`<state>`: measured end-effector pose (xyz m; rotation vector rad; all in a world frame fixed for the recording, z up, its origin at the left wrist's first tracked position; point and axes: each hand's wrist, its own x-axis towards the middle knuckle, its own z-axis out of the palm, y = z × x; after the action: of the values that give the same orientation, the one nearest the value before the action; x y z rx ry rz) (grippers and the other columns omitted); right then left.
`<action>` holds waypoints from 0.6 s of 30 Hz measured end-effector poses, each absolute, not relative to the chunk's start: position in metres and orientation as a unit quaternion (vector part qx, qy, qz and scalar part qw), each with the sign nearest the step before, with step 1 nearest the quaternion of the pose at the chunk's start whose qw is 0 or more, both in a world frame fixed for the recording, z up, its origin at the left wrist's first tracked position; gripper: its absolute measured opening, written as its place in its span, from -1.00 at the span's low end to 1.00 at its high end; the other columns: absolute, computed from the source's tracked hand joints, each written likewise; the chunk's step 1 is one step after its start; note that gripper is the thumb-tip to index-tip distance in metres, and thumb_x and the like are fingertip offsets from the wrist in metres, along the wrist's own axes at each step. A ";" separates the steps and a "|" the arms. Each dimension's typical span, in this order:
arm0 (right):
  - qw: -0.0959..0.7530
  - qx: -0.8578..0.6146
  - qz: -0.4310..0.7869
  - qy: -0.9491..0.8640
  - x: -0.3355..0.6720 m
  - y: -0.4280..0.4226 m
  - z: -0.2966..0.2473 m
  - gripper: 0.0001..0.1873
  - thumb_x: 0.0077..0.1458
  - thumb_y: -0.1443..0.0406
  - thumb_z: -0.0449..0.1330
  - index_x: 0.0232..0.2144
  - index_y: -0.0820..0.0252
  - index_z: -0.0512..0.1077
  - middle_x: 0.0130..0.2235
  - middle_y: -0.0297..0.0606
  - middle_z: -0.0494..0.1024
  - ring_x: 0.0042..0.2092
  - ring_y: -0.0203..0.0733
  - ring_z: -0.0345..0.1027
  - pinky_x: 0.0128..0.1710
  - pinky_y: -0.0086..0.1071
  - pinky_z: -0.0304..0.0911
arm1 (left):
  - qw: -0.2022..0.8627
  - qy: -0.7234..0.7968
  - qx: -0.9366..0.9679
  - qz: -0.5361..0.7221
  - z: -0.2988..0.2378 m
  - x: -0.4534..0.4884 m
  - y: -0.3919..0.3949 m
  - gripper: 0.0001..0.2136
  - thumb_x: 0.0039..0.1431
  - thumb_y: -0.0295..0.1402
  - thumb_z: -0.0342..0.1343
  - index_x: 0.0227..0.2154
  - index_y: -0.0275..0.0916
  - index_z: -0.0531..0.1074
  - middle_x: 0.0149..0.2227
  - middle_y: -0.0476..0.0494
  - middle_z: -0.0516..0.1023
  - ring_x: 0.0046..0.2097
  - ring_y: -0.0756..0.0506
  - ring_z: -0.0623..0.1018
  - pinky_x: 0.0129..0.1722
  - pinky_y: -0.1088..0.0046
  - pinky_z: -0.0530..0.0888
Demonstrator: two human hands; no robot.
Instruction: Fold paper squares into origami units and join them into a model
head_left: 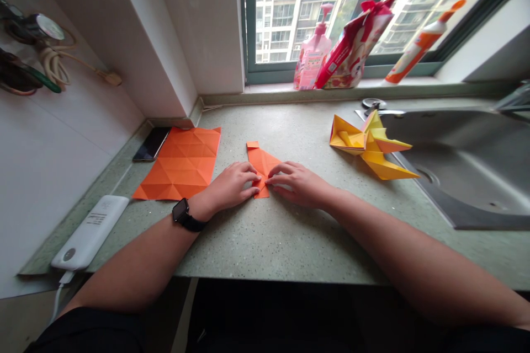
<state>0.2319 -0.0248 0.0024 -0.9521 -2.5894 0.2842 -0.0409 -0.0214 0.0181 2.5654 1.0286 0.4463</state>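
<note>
A small folded piece of orange paper (261,161) lies on the speckled green counter (281,237), with a narrow tab at its far end. My left hand (232,186) and my right hand (297,182) both rest on its near end, fingertips pinched together on the paper and meeting in the middle. A black watch (185,215) sits on my left wrist. A creased orange sheet (182,164) lies flat to the left of my hands. A folded yellow paper model (370,146) stands to the right, by the sink.
A steel sink (467,171) takes up the right. A phone (152,143) and a white power bank (91,231) lie at the left. On the sill stand a pink pump bottle (313,55), a red pouch (354,47) and an orange-capped bottle (418,47).
</note>
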 end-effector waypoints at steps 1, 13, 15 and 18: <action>0.183 -0.337 0.102 -0.918 0.232 -0.025 0.003 -0.77 0.41 0.27 0.28 0.00 -0.04 0.71 0.05 -0.14 0.69 0.06 0.00 0.55 0.16 0.01 0.47 | 0.171 0.363 0.902 0.158 0.018 -0.041 -0.021 -0.85 0.43 -0.29 0.28 -0.04 -0.18 0.67 0.06 -0.24 0.62 0.11 -0.24 0.59 0.19 0.11 0.55; 0.178 -0.298 0.102 -0.932 0.226 -0.037 0.002 -0.72 0.39 0.20 0.34 0.10 -0.17 0.69 0.24 -0.12 0.55 0.27 0.08 0.44 0.29 0.14 0.44 | 0.182 0.348 0.908 0.146 0.020 -0.047 -0.020 -0.77 0.36 -0.23 0.38 0.02 -0.09 0.66 0.15 -0.22 0.58 0.19 -0.28 0.56 0.24 0.05 0.53; 0.172 -0.294 0.095 -0.935 0.224 -0.039 0.001 -0.70 0.38 0.20 0.35 0.12 -0.16 0.69 0.29 -0.09 0.53 0.33 0.12 0.39 0.33 0.18 0.40 | 0.186 0.345 0.909 0.143 0.020 -0.047 -0.019 -0.78 0.37 -0.24 0.37 0.02 -0.08 0.66 0.15 -0.22 0.58 0.19 -0.27 0.56 0.24 0.06 0.52; 0.163 -0.305 0.093 -0.934 0.222 -0.041 0.001 -0.69 0.36 0.20 0.38 0.12 -0.19 0.69 0.36 -0.11 0.48 0.43 0.19 0.28 0.40 0.25 0.31 | 0.190 0.342 0.909 0.141 0.019 -0.048 -0.019 -0.78 0.36 -0.23 0.37 0.02 -0.08 0.66 0.16 -0.23 0.56 0.19 -0.28 0.55 0.24 0.06 0.51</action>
<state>0.2218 -0.0412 0.0007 -0.8692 -2.6635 0.2666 -0.0479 -0.0187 0.0194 2.5555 0.9623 0.3950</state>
